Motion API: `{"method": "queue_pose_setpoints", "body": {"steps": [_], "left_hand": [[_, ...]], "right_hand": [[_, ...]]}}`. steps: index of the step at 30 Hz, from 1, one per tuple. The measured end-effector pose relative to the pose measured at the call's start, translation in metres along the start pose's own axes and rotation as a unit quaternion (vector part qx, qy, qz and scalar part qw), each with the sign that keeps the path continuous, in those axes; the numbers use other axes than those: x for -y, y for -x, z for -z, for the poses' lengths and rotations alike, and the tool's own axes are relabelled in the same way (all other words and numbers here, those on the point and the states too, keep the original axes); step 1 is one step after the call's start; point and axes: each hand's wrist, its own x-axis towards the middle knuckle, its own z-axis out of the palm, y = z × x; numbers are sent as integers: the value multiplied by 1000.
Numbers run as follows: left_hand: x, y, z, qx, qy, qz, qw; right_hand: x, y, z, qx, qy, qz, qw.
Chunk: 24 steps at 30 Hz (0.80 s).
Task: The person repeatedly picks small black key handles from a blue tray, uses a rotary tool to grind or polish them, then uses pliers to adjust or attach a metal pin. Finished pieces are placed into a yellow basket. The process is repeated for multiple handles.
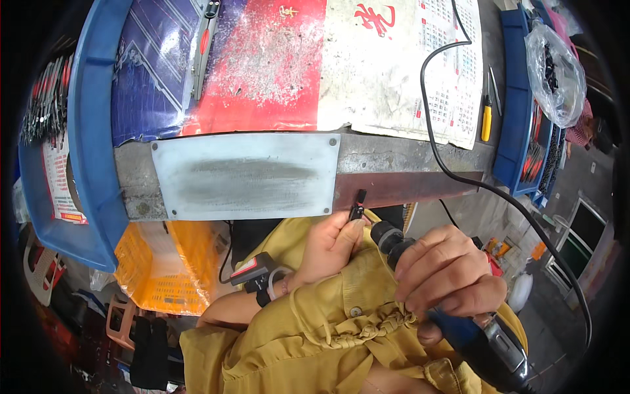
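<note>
My left hand (328, 241) is closed in a pinch on a small dark narrow part (357, 207) with a touch of red. It is held just in front of the bench edge, its upper end sticking up past my fingertips. My right hand (449, 272) wraps round a rotary tool (489, 348) with a blue and black body. The tool's black nose (386, 235) points up and left toward the part, close to my left fingertips. Whether its tip touches the part I cannot tell. A strapped black device (257, 269) sits on my left wrist.
A white plate (246, 205) with a dark smear is fixed at the bench's front edge. Blue bins (98, 164) with red-and-metal tools flank the bench. A red-handled tool (202, 56) and a yellow-handled screwdriver (486, 121) lie on it. A black cable (430, 125) crosses the right side. A yellow crate (157, 269) stands below.
</note>
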Motion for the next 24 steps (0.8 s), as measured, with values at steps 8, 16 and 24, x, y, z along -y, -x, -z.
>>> {"method": "queue_pose_setpoints", "body": {"steps": [8,16,24], "left_hand": [[-3,2,-6,-23,1,0,1000],[-17,2,-4,14,32,53,998],[-50,18,7,126,151,155,968]], "right_hand": [[-2,-2,12,61,30,4,998],[6,13,5,-70,10,-9,997],[21,15,16,-184,-34,-412,892]]}}
